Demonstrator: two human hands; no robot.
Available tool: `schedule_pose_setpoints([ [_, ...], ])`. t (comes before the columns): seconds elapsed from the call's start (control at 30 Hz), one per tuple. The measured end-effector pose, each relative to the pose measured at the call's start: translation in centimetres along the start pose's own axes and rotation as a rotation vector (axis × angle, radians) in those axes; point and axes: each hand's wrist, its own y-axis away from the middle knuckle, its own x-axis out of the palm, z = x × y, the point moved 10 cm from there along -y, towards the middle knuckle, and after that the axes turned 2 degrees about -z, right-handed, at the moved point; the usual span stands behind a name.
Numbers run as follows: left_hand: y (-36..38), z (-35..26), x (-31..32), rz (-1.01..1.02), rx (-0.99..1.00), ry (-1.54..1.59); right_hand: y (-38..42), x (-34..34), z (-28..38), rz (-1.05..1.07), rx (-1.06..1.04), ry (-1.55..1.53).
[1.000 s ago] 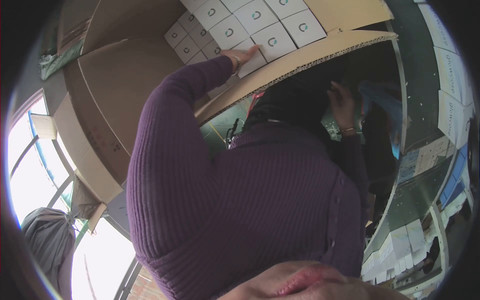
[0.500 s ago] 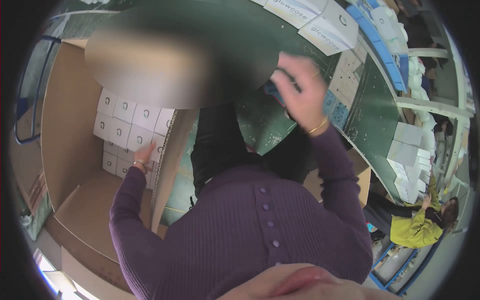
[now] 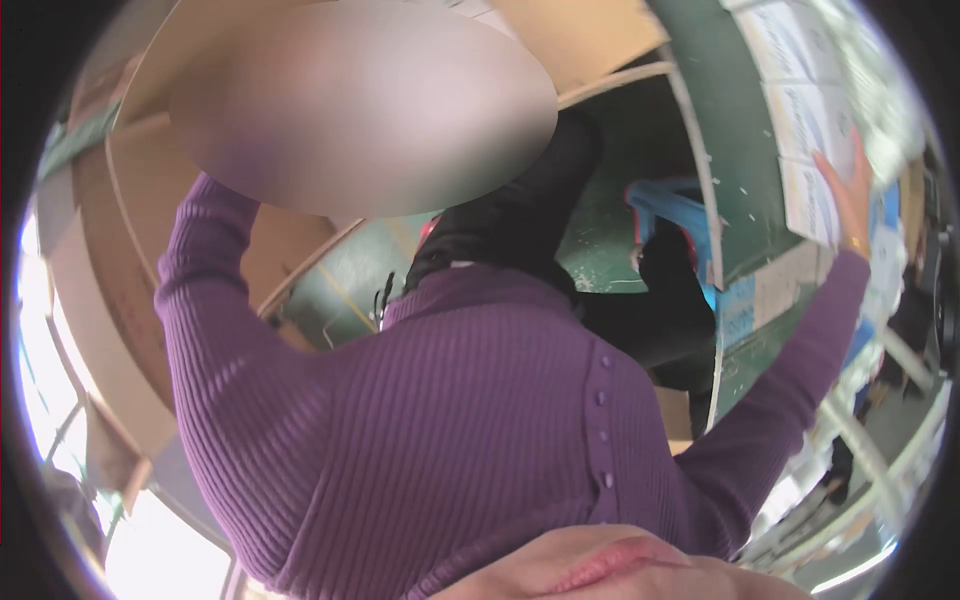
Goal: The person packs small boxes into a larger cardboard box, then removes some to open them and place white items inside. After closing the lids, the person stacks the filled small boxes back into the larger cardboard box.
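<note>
Lying just toward nine o'clock of our spread right grip (image 3: 851,199), the nearest white box (image 3: 805,200) ends a row running toward twelve on the desk (image 3: 738,150); our hidden left grip we cannot tell.

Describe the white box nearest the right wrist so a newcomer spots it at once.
Find the green tabletop on the picture's right, then its row of printed white boxes. Choose the end box, lowest in view: unlike its neighbours, it lies right beside the palm of the right hand.
</note>
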Motion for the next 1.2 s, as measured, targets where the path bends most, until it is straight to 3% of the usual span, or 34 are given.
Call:
schedule_pose_setpoints([
  [0.03,0.2,-0.9,-1.1,-0.027,-0.002,0.018,-0.1,0.4,0.4,0.004,-0.011,-0.004],
  [0.1,2.3,-8.5,-2.2,-0.309,0.637,-0.928,0.7,0.7,2.2,-0.002,-0.011,-0.026],
  [0.13,3.4,-10.2,-1.9,-0.370,0.798,-1.163,1.2,0.8,3.0,-0.008,-0.012,-0.029],
  [0.23,6.2,-14.5,-2.2,-0.493,0.965,-1.425,3.5,1.6,6.9,-0.024,-0.206,0.035],
  [0.3,9.2,-19.7,-6.5,-0.381,0.796,-0.337,6.2,1.9,11.0,-0.001,-0.381,0.042],
  [0.33,10.3,-22.0,-6.5,-0.313,0.771,-0.043,7.4,1.3,12.0,-0.019,-0.390,0.072],
  [0.43,14.7,-30.4,-4.1,-0.214,0.998,0.108,9.6,0.9,13.9,-0.033,-0.403,0.082],
  [0.5,21.4,-36.9,-2.3,-0.049,1.486,0.246,10.8,0.3,13.6,-0.051,-0.373,0.114],
  [0.53,23.9,-39.0,-1.2,-0.004,1.615,0.281,11.2,0.0,13.5,-0.061,-0.360,0.122],
  [0.63,28.6,-44.0,7.1,0.188,1.717,-0.013,13.2,-1.7,12.4,-0.123,-0.297,0.089],
  [0.73,30.9,-47.2,15.3,0.295,1.842,-0.046,16.1,-3.7,11.3,-0.243,-0.216,0.009],
  [0.8,31.4,-49.1,20.8,0.259,1.918,-0.100,18.3,-4.3,10.5,-0.326,-0.210,-0.052],
  [0.83,32.0,-49.8,21.7,0.222,1.946,-0.129,19.6,-4.5,10.5,-0.364,-0.218,-0.077],
  [0.9,32.9,-50.2,23.2,0.426,1.825,-0.409,22.0,-4.3,10.8,-0.401,-0.215,-0.116],
  [1.0,33.6,-49.9,24.7,0.478,1.806,-0.584,24.2,-2.6,11.2,-0.405,-0.224,-0.170],
  [1.2,34.4,-50.1,25.0,0.475,1.840,-0.439,25.9,2.3,14.0,-0.391,-0.260,-0.347],
])
